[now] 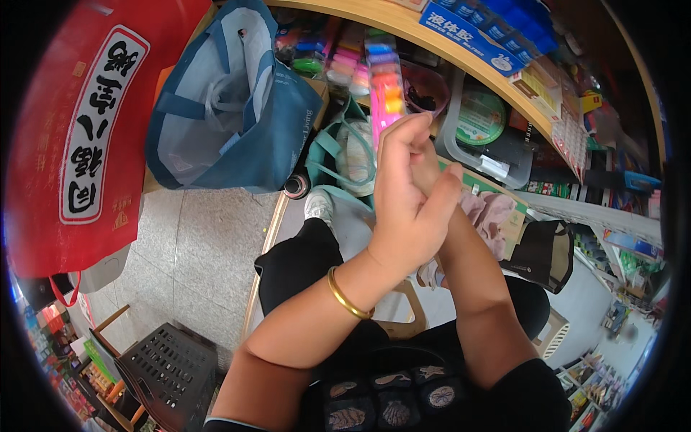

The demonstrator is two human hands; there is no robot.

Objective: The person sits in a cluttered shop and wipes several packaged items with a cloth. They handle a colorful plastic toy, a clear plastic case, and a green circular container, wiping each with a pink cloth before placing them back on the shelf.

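Note:
My left hand (405,194), with a gold bangle (346,297) around its wrist, crosses in front of my right hand (428,164). Its fingers are bent and its thumb points up to the right. Most of my right hand is hidden behind it. A long clear pack of rainbow-coloured pieces (387,81) extends upward from the hands, slightly blurred. Its lower end passes behind my left fingers, so which hand grips it cannot be told. Behind the hands hangs or stands a teal bag (324,156) with pale contents.
A blue bag (275,135) and a red bag (43,162) are at left. A wooden shelf edge (345,13) curves above, holding a blue glue box (469,43). A clear plastic bin (518,173) is at right. A dark perforated crate (167,367) stands lower left.

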